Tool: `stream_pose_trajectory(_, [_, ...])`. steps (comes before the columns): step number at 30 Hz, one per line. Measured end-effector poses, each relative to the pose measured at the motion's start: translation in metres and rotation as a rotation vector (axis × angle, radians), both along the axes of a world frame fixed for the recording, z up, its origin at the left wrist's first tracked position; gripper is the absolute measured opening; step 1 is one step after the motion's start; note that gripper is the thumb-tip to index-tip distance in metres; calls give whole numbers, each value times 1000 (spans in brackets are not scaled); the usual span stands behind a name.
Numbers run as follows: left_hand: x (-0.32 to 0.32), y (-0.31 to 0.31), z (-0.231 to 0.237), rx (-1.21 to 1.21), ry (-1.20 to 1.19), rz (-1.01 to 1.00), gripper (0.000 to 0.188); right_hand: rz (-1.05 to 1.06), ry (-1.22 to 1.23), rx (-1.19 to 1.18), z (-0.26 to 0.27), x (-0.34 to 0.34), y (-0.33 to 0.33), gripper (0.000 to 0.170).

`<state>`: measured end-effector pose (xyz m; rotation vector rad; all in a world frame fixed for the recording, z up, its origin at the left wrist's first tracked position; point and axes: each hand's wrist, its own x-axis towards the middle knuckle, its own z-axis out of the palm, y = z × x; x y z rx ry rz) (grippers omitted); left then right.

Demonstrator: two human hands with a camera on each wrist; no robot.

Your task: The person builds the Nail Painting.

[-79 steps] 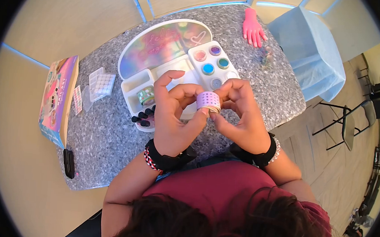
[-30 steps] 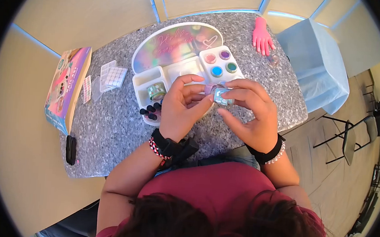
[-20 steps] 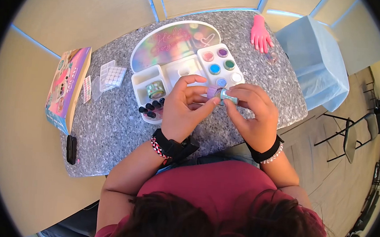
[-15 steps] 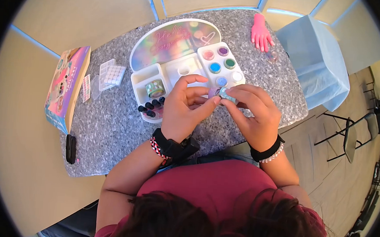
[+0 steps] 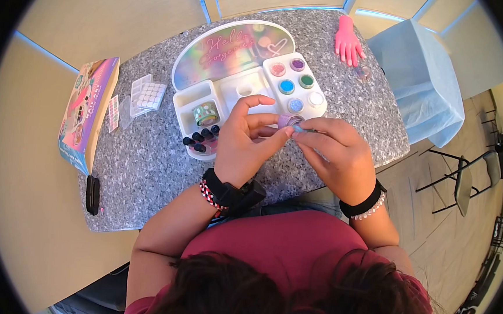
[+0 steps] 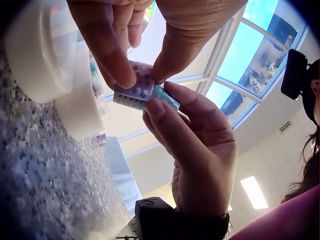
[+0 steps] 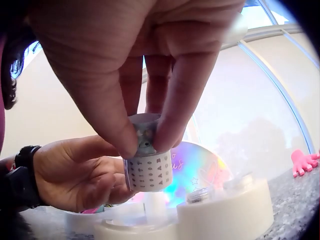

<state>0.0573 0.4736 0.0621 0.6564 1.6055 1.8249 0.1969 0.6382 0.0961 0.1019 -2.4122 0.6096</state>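
Since a few seconds ago, the right hand (image 5: pixel 340 157) has shifted from the purple patterned roll (image 6: pixel 142 91) to a pale blue roll (image 6: pixel 169 97), pinching it between thumb and fingers. The left hand (image 5: pixel 245 142) pinches the purple patterned roll. Both rolls meet in the air between the hands; whether one sits inside the other cannot be told. Beyond, the white tray (image 5: pixel 193 94) holds black-capped bottles (image 5: pixel 200 139) and small round pots (image 5: pixel 287 86). Farther off lies a pink model hand (image 5: pixel 347 41).

Your head view looks down from above across the whole table (image 5: pixel 144 190). Your left wrist view tilts up toward the window (image 6: pixel 255 55); your right faces the far iridescent panel (image 7: pixel 202 165). Both wrist views share the patterned roll (image 7: pixel 150 172), up close.
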Motion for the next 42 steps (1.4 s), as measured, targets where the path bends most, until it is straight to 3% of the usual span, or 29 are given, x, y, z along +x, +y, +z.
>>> stream_pose_trajectory(5, [-5,-2,-2,3,-44,-99,53,-104,-43,-74,1,5,-3,29])
stream_pose_trajectory(12, [2,-1,2,85,-193,-170,46,-50,-38,-19,7,6,-1,42])
stream_pose_trajectory(15, [0,-2,5,-22,-207,-218,45,-15,-73,-71,4,12,1,40])
stream_pose_trajectory(18, [-1,-3,-5,-98,-165,-357,46,-29,-141,-148,-7,21,10,39])
stream_pose_trajectory(20, [1,-4,-3,-133,-122,-357,46,-101,-330,-363,-7,26,15,45])
stream_pose_trajectory(24, [-1,-6,5,-149,-63,-327,41,-138,-519,-192,-29,31,38,63])
stream_pose_trajectory(27, [-2,-5,8,-89,-24,-305,38,-53,-430,-190,-15,36,62,66])
stream_pose_trajectory(28, [-2,-5,11,-103,-14,-286,37,-66,-488,-291,-3,35,77,62])
stream_pose_trajectory(30, [-3,-5,13,-117,-1,-266,36,-273,-461,-231,20,23,107,50])
stream_pose_trajectory(32, [-3,-6,11,-75,6,-268,34,-359,-315,-74,5,3,165,41])
stream_pose_trajectory(34, [-2,-6,10,-74,25,-267,33,-397,-337,100,-20,-18,217,41])
stream_pose_trajectory(38, [-2,-2,11,-56,194,-249,30,-396,-580,24,-39,-48,247,38])
stream_pose_trajectory(42, [-2,-5,23,-52,340,-216,33,-361,-498,-118,-16,-37,217,30])
